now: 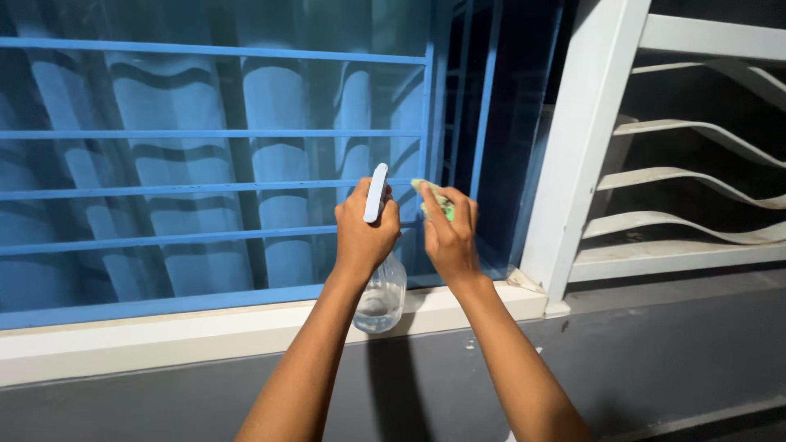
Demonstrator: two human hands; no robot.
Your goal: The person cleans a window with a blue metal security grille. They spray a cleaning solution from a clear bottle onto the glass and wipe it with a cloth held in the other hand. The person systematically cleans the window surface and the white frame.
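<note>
Clear spray bottle [381,296] is hanging upright, long axis vertical, white nozzle [376,193] pointing toward 12 o'clock at the window glass [164,147]. Left hand [364,233] is clenching its neck, hiding it. Right hand [450,233] is pinching a green cloth [434,199], mostly covered, at 3 o'clock beside the blue bars [205,133].

One spray bottle [380,286], one green cloth [434,199], two hands, left [365,233] and right [450,237]

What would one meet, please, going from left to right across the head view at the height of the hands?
Blue window bars → left hand holding a clear spray bottle → right hand with a green cloth → white frame post → white louvre slats.
</note>
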